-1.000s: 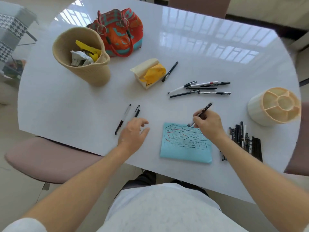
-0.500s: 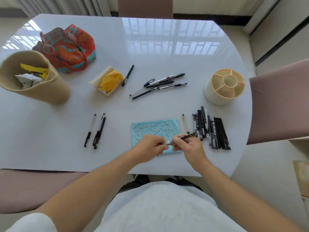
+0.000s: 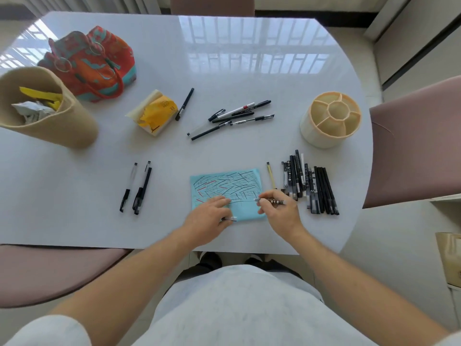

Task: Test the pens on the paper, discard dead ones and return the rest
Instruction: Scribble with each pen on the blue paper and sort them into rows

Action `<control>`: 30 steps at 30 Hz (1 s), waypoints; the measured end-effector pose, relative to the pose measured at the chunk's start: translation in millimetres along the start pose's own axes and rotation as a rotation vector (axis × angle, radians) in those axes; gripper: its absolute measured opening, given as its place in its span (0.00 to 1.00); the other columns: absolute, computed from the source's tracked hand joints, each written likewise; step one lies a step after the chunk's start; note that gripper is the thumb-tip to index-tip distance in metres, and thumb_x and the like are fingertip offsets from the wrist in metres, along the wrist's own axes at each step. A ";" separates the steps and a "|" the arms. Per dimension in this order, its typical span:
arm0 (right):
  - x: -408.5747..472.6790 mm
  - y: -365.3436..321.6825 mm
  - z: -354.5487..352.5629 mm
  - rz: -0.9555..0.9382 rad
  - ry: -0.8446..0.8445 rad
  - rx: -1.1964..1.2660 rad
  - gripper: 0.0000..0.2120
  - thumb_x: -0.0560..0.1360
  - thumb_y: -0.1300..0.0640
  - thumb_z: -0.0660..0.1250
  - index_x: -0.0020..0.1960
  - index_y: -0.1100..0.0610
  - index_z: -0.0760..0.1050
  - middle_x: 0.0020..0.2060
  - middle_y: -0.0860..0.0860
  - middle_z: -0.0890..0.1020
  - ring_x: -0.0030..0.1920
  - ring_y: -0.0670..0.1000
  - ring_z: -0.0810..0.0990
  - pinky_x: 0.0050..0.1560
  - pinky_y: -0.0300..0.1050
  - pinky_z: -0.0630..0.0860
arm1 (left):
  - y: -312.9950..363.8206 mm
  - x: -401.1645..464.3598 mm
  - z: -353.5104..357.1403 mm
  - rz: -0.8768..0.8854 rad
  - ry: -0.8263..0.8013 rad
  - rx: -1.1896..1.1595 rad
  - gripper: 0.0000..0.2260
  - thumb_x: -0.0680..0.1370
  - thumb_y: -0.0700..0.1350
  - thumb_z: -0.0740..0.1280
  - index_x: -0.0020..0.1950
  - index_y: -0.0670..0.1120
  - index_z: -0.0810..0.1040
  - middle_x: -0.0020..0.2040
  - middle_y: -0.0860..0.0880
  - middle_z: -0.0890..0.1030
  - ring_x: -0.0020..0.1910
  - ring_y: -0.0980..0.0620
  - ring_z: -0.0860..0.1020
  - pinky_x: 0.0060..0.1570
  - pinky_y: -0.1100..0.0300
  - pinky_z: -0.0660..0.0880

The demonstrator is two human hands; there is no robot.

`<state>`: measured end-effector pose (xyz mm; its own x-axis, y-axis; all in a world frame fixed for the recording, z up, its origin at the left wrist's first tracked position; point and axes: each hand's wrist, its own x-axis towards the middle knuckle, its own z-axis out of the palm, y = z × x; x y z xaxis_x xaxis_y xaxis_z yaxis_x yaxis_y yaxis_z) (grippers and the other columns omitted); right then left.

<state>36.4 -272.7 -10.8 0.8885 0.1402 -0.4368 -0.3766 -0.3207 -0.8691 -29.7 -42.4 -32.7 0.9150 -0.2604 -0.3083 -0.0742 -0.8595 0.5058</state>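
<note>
A blue paper point(image 3: 225, 182) covered in pen strokes lies near the table's front edge. My right hand point(image 3: 280, 213) pinches a black-and-white patterned pen point(image 3: 274, 201) at the paper's right edge, tip pointing left. My left hand point(image 3: 205, 221) rests on the paper's lower left and holds a small pen cap point(image 3: 230, 218) that sticks out from under the fingers. A row of several dark pens point(image 3: 311, 186) lies right of the paper, with a yellow pen point(image 3: 271, 176) beside it. Several more pens point(image 3: 232, 118) lie behind the paper, and two pens point(image 3: 137, 188) lie to its left.
A cream divided pen holder point(image 3: 330, 119) stands at the right. A tan basket point(image 3: 50, 126) with crumpled waste stands at the far left, a patterned orange bag point(image 3: 89, 63) behind it. A yellow tissue pack point(image 3: 154, 113) and a single black pen point(image 3: 184, 104) lie mid-table. Pink chairs flank the table.
My hands met on the pen and have pulled apart: the cap has come off into my left hand and the pen stays in my right. The view has swung right.
</note>
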 end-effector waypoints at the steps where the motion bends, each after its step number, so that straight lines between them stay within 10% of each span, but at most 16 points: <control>1: 0.8 2.4 3.4 -0.012 -0.006 -0.041 0.07 0.72 0.59 0.70 0.43 0.48 0.83 0.38 0.52 0.86 0.35 0.59 0.84 0.41 0.54 0.83 | -1.5 -1.2 1.5 -0.008 -0.014 0.002 0.09 0.81 0.54 0.65 0.49 0.51 0.81 0.74 0.52 0.70 0.76 0.51 0.62 0.72 0.55 0.63; 14: 13.7 5.3 16.5 -0.153 -0.082 -0.463 0.03 0.73 0.56 0.71 0.45 0.49 0.84 0.35 0.41 0.84 0.34 0.44 0.82 0.42 0.42 0.79 | -6.5 -2.3 -1.4 -0.011 -0.032 -0.050 0.10 0.81 0.53 0.65 0.45 0.50 0.80 0.75 0.54 0.69 0.77 0.54 0.61 0.74 0.59 0.60; 24: 5.4 -4.3 8.2 -0.052 -0.004 -0.174 0.07 0.72 0.62 0.70 0.41 0.50 0.81 0.35 0.51 0.85 0.37 0.59 0.83 0.40 0.60 0.82 | -3.7 -1.9 -4.9 -0.047 -0.044 -0.098 0.08 0.80 0.54 0.65 0.46 0.52 0.81 0.75 0.55 0.70 0.77 0.56 0.61 0.73 0.60 0.60; 30: -3.6 -23.1 5.6 0.045 -0.099 0.152 0.06 0.75 0.71 0.68 0.43 0.63 0.80 0.34 0.61 0.85 0.34 0.56 0.82 0.40 0.53 0.81 | 5.4 -3.8 -15.0 -0.112 0.077 -0.214 0.06 0.79 0.54 0.67 0.45 0.55 0.79 0.71 0.57 0.74 0.75 0.59 0.62 0.70 0.62 0.60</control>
<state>40.4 -260.5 9.5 0.8427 0.2224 -0.4903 -0.4575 -0.1845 -0.8699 -27.6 -39.5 -16.7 0.9410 -0.1271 -0.3138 0.1077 -0.7661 0.6336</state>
